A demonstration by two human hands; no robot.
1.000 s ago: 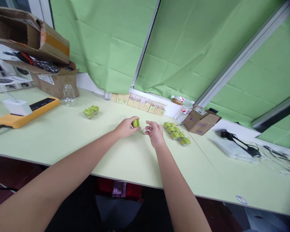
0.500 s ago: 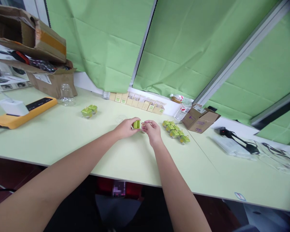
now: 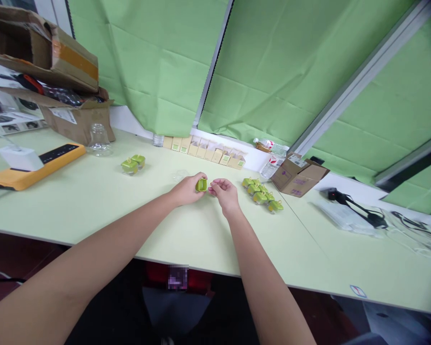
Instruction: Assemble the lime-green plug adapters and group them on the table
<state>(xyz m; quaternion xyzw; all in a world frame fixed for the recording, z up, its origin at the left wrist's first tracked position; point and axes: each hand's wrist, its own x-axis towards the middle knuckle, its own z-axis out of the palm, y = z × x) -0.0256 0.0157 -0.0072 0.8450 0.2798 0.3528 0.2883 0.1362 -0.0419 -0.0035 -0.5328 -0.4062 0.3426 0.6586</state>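
Note:
My left hand is closed around a small green lid, its hollow side turned toward my right hand. Close beside it, my right hand pinches a small yellow loop, mostly hidden by the fingertips. Behind my left hand a clear plastic piece rests on the table, hard to make out. To the right stand several small clear containers with green lids and yellow loops. Two more green-lidded containers are at the left.
A row of small cardboard boxes lines the back of the table. On the left are an orange power strip, a clear jar and stacked cartons. An open carton, plastic bottles and black cables are at the right.
The green lid has turned so that more of its hollow inside faces me. My right fingertips have moved slightly left, nearer the lid, and the yellow loop shows less.

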